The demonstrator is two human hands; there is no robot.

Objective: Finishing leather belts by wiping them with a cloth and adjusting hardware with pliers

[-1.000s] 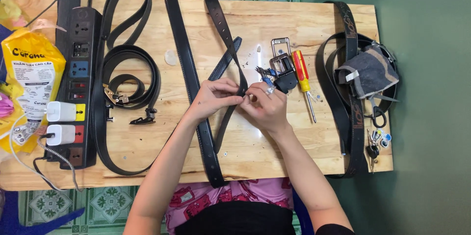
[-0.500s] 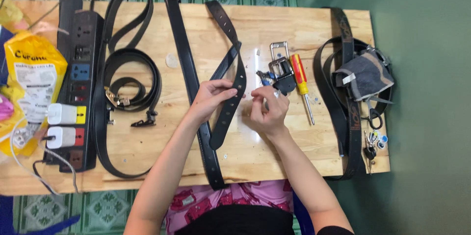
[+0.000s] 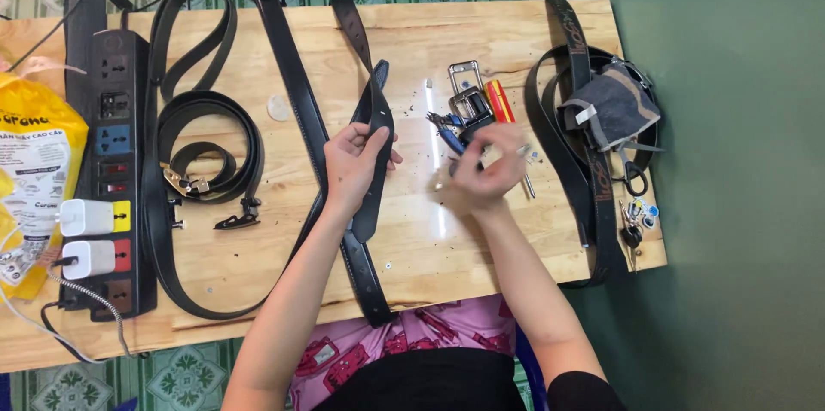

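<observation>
Left hand (image 3: 354,162) grasping belt (image 3: 375,140), now lifted off surface (image 3: 412,33); right hand (image 3: 485,172) drawn away toward pliers (image 3: 447,129), fingers blurred, grip unclear.

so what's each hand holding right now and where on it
The left hand grips the black belt near its folded-over end, thumb on top. The right hand is blurred beside the pliers; whether it holds anything cannot be told.

Both forearms are bare from the elbows down, with no sleeves, watch or bracelet showing. The left hand (image 3: 352,162) and right hand (image 3: 485,172) wear no gloves. The person's lap shows pink patterned fabric above a black garment.
</observation>
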